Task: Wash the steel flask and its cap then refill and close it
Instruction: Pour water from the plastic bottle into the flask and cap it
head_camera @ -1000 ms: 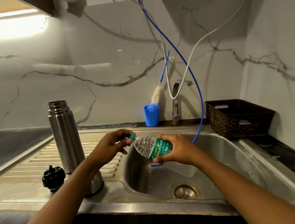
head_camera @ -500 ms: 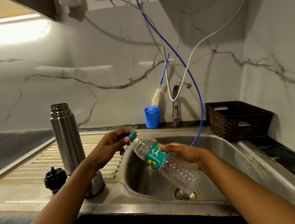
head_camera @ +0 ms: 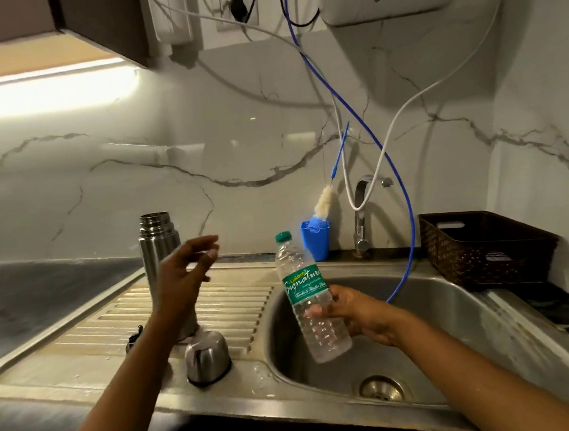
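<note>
- The left hand [head_camera: 187,275] is being held up in the air above the drainboard [head_camera: 235,302], with its fingers apart and loosely curved; nothing is being gripped by it.
- The steel flask [head_camera: 158,240] is being partly covered by that hand and wrist; whether it is being touched cannot be told, as the hand is blurred.
- The flask is being kept upright on the drainboard, left of the sink basin [head_camera: 456,307], with its mouth uncovered.
- The steel cap [head_camera: 206,356] is being left rim-down on the drainboard, near the basin's edge and just in front of the flask.
- A black stopper [head_camera: 134,338] is being mostly hidden behind the left forearm.
- The right hand [head_camera: 357,315] is being closed around the lower half of a clear plastic bottle [head_camera: 309,295], fingers wrapped under its green label.
- The bottle is being held nearly upright over the basin, neck tilted slightly to the left, with its green lid [head_camera: 283,236] on.
- The two hands are being kept well apart.
- A blue cup [head_camera: 317,243] with a bottle brush [head_camera: 323,201] in it is being kept beside the tap [head_camera: 362,215].
</note>
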{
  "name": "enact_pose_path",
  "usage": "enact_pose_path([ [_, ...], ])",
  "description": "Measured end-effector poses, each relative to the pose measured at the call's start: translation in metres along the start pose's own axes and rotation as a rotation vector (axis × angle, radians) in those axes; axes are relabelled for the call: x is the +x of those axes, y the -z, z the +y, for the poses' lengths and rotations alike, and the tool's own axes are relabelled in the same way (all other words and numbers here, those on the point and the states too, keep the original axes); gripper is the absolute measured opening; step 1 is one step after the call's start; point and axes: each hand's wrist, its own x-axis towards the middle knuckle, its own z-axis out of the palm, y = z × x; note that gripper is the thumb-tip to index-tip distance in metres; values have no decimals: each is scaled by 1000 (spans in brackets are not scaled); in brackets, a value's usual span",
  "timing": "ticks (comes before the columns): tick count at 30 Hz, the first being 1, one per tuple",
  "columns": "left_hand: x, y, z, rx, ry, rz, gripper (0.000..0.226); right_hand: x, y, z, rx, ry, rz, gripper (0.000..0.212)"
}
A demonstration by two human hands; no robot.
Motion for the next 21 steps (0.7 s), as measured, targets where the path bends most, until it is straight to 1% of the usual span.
enact_pose_path([
  [2, -3, 29, -8, 119, -69, 179, 19, 12, -9, -4, -12, 38, 78, 59],
  [4, -5, 55, -21, 211, -73, 331, 13, 29, -17, -9, -4, 66, 152, 54],
  [6, 1, 76, -46, 323, 28, 425, 9, 53, -24, -14, -34, 92, 223, 49],
  [7, 5, 86, -63, 410, 112, 423, 10, 67, -28, -16, -56, 106, 246, 49],
  [8, 8, 95, -81, 507, 206, 384, 14, 81, -31, -18, -81, 115, 268, 49],
  [9, 11, 105, -103, 615, 299, 311, 20, 97, -36, -20, -113, 119, 287, 51],
  [10, 12, 112, -121, 730, 392, 190, 26, 111, -39, -22, -151, 117, 314, 54],
  [12, 9, 122, -153, 954, 575, -147, 37, 141, -48, -24, -220, 107, 363, 61],
  [13, 8, 123, -163, 1032, 651, -311, 38, 154, -51, -25, -244, 108, 387, 63],
  [14, 7, 124, -169, 1068, 701, -436, 36, 167, -54, -25, -264, 113, 407, 63],
  [15, 7, 123, -172, 1081, 716, -509, 35, 181, -56, -25, -284, 122, 429, 64],
  [16, 7, 123, -174, 1097, 705, -540, 35, 195, -59, -24, -298, 137, 444, 64],
  [19, 11, 128, -182, 1121, 675, -588, 38, 232, -64, -25, -303, 173, 482, 63],
  [21, 11, 132, -186, 1076, 707, -606, 42, 255, -67, -26, -305, 189, 491, 65],
])
